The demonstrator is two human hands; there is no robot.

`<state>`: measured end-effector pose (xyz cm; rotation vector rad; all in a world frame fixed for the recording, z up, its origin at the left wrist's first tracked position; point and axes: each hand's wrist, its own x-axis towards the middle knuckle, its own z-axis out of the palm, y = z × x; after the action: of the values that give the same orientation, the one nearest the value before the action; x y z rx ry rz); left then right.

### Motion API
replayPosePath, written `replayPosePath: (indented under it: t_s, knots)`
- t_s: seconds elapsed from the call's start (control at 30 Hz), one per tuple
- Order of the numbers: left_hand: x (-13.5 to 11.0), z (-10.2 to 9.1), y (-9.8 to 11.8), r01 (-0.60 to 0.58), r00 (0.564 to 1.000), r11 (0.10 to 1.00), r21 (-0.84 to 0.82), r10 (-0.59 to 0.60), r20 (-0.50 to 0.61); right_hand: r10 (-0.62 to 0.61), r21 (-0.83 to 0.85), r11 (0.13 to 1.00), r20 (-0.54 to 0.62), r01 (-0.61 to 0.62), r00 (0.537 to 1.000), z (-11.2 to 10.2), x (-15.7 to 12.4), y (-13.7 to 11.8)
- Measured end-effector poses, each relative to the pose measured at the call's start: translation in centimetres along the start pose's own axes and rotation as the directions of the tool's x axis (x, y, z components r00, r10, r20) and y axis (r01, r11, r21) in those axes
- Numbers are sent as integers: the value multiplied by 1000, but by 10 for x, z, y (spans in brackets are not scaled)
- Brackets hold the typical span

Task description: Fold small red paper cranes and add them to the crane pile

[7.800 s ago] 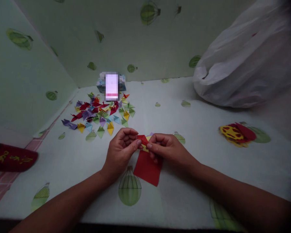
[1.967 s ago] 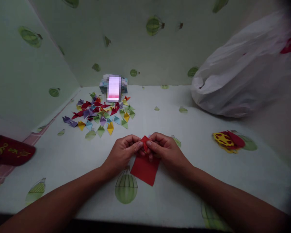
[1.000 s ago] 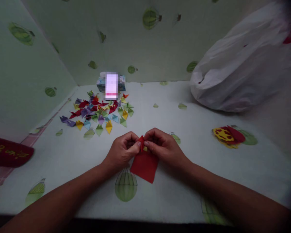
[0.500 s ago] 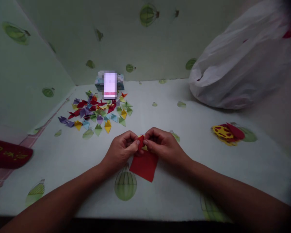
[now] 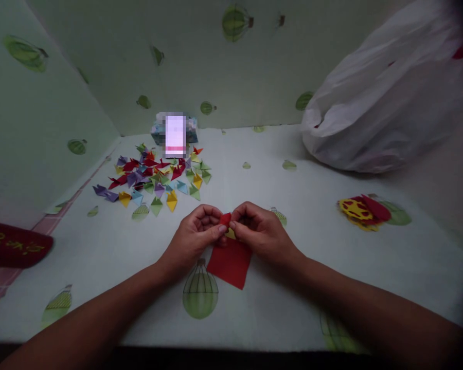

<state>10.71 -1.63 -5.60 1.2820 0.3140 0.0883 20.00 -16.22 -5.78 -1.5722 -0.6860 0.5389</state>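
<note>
My left hand (image 5: 195,235) and my right hand (image 5: 256,230) meet at the middle of the table, fingers curled. Between their fingertips they pinch a small folded red paper piece (image 5: 225,219). Just under the hands lies a flat red paper sheet (image 5: 229,262), with a bit of yellow paper (image 5: 230,234) showing at its top edge. A pile of several small folded paper pieces (image 5: 158,177) in red, purple, yellow, green and blue is spread at the back left.
A small box (image 5: 174,132) stands behind the pile by the back wall. A big white plastic bag (image 5: 389,97) fills the right rear. Red and yellow paper (image 5: 360,210) lies at right. A dark red pouch (image 5: 13,249) sits at the left edge. The cloth (image 5: 312,257) bears balloon prints.
Both hands have kept working the small red piece at the same spot; it now looks smaller and more tightly folded between the fingertips. The flat red sheet stays put.
</note>
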Motion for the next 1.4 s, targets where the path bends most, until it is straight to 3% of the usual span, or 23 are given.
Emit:
replayPosePath:
  t_s: [0.3, 0.47, 0.77, 1.1, 1.2, 1.3, 1.4]
  knots:
    - [-2, 3, 2, -150, 981, 976, 157, 168, -102, -22, 169, 986, 57, 12, 998, 1, 2, 1]
    - [-4, 5, 0, -202, 969, 956, 212, 226, -95, -49, 56, 997, 70, 46, 996, 0, 1, 3]
    - [-4, 6, 1, -144, 980, 977, 156, 163, -111, -21, -51, 998, -9, 20, 1000, 2, -1, 1]
    - [-7, 10, -1, -121, 975, 986, 113, 139, -174, 50, 162, 986, -24, -45, 998, 7, -2, -2]
    - [-7, 9, 0, -139, 970, 982, 128, 160, -180, 123, 281, 951, 41, -129, 992, 6, -1, -1]
    - [-7, 7, -1, -145, 975, 983, 117, 162, -154, 183, 278, 936, 141, -217, 973, 3, 0, -1]
    - [-4, 3, -3, -99, 990, 992, 72, 106, -89, 200, 270, 935, 127, -228, 972, 1, -1, -3]
